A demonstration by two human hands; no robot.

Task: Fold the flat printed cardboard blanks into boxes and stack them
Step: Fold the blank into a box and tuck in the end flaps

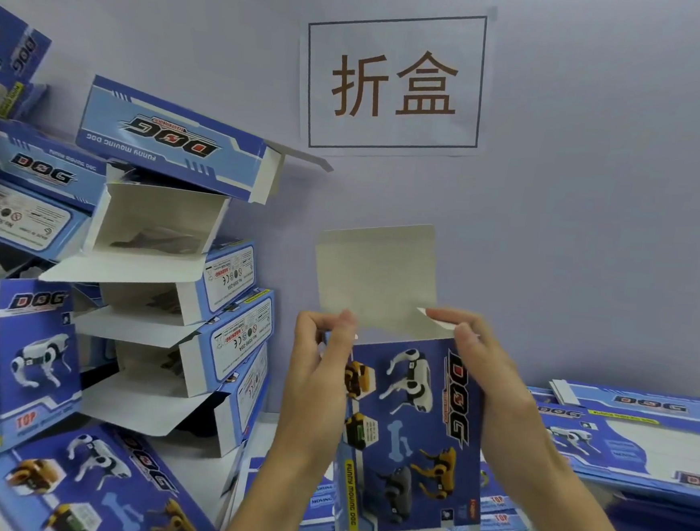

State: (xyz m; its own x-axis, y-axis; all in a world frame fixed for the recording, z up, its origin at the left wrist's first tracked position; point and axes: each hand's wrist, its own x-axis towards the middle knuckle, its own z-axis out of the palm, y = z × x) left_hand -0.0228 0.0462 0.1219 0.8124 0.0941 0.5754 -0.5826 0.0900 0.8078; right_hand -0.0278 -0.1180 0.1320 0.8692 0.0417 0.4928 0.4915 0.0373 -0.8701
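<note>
Behind the worktop [199, 458] I see a pale wall with a paper sign [396, 82]. My left hand [317, 371] and right hand [484, 372] hold the blue printed box [406, 437] upright between them, each one pinching a top corner. Its white lid flap [377, 273] stands up. Folded boxes [177, 314] are piled at the left; flat blanks [635, 447] lie at the right. The side flaps are blurred, perhaps half tucked.

Bare forearms, apparently sleeveless; short-nailed fingers [466, 337].
</note>
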